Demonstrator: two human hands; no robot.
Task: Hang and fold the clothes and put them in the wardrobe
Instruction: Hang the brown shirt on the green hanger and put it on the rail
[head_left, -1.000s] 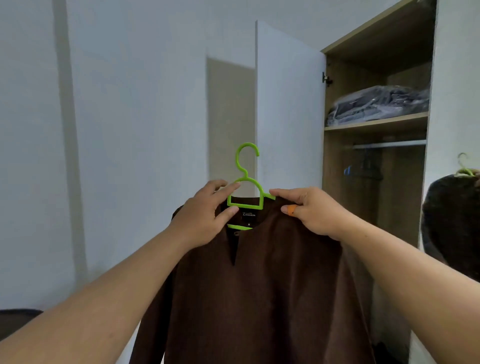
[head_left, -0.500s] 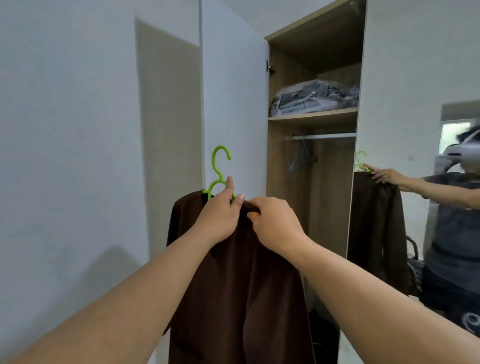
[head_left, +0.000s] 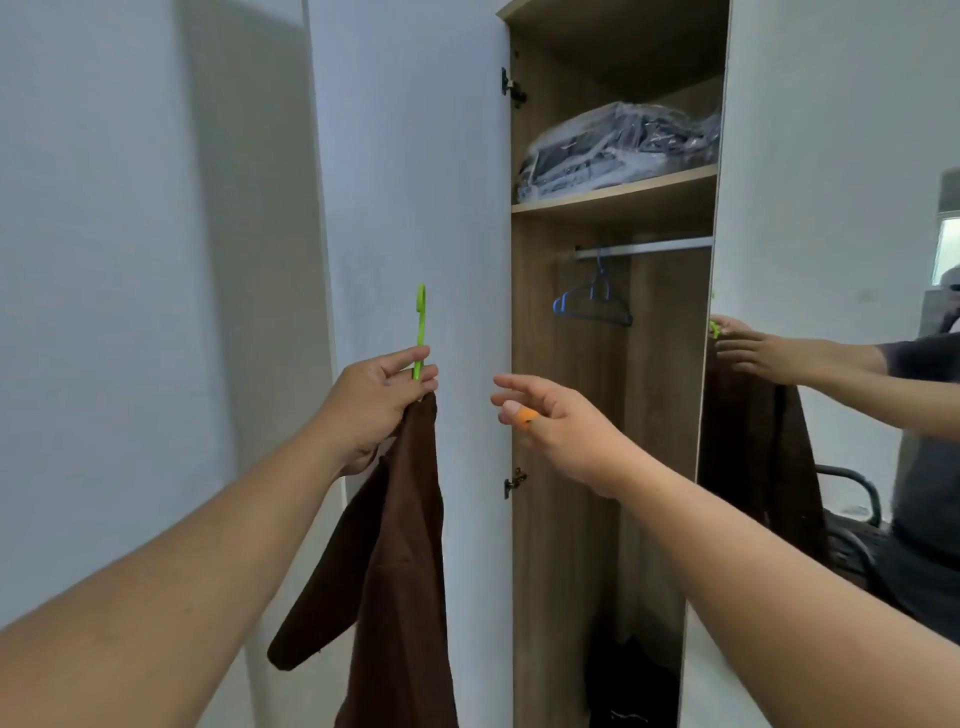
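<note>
A brown shirt (head_left: 402, 545) hangs on a green hanger (head_left: 420, 327), seen edge-on in front of the open white wardrobe door (head_left: 415, 182). My left hand (head_left: 376, 402) is shut on the hanger's neck just above the collar. To its right, my right hand (head_left: 550, 426) is open and apart from the shirt, with an orange tip on one finger. Inside the wardrobe, a metal rail (head_left: 644, 247) carries a blue hanger (head_left: 592, 304).
A plastic-wrapped bundle of dark clothes (head_left: 618, 150) lies on the wardrobe's upper shelf (head_left: 613, 200). Dark things sit on the wardrobe floor (head_left: 631, 686). A mirror (head_left: 841, 389) on the right door reflects my arms, the shirt and a black chair.
My right hand has let go of the shirt and opened. The shirt has turned edge-on in my left hand. The view has swung right, closer to the open wardrobe.
</note>
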